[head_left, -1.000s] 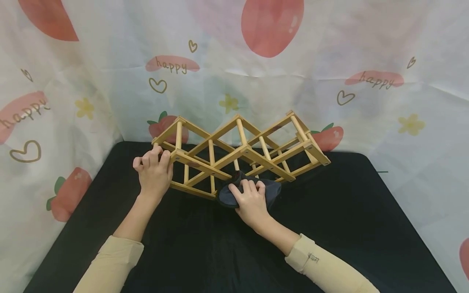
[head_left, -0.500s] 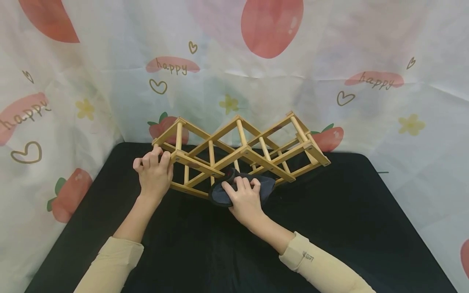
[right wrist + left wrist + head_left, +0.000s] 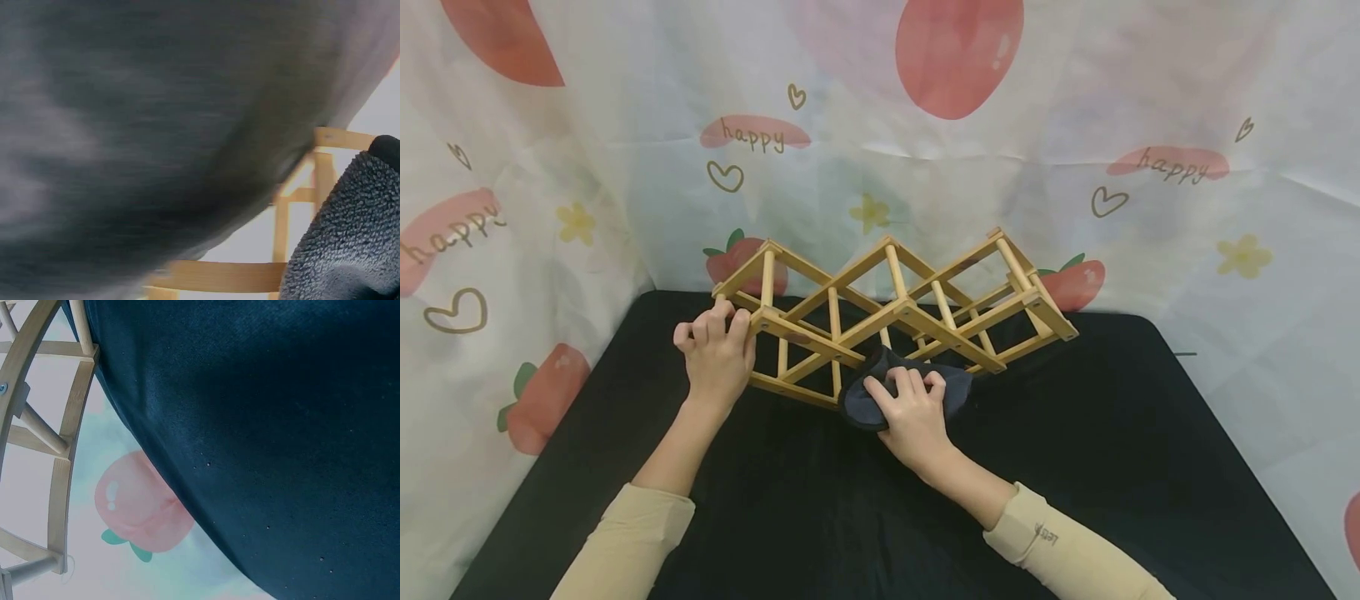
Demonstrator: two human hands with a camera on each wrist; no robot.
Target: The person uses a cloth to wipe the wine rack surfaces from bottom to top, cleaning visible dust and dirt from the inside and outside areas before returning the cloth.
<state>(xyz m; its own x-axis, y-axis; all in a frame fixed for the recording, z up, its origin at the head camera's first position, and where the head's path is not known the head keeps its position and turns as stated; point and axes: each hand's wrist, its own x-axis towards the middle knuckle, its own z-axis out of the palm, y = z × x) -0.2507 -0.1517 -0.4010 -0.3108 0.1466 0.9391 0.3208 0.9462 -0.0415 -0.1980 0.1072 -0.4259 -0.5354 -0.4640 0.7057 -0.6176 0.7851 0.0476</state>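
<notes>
Two bare hands reach forward in my head view. I see the right hand [image 3: 917,421] with its fingers bent around a bunched dark cloth [image 3: 860,406], gripping it, while the left hand [image 3: 717,357] has curled fingers holding the near left end of a wooden rack [image 3: 906,312]. My right wrist view shows the cloth's grey, looped pile and dark edging beside the pale bars. From the head, I see the cloth against the rack's front lower middle, overlapping the bars; I cannot tell how firmly it presses. The zigzag rack stretches across the far half of the black tabletop [image 3: 850,508], its left end nearer the far left corner and its right end close to the far edge. Beige sleeves [image 3: 1071,546] cover both forearms, and beyond the far edge hangs a pale, fruit-printed curtain [image 3: 992,192].
</notes>
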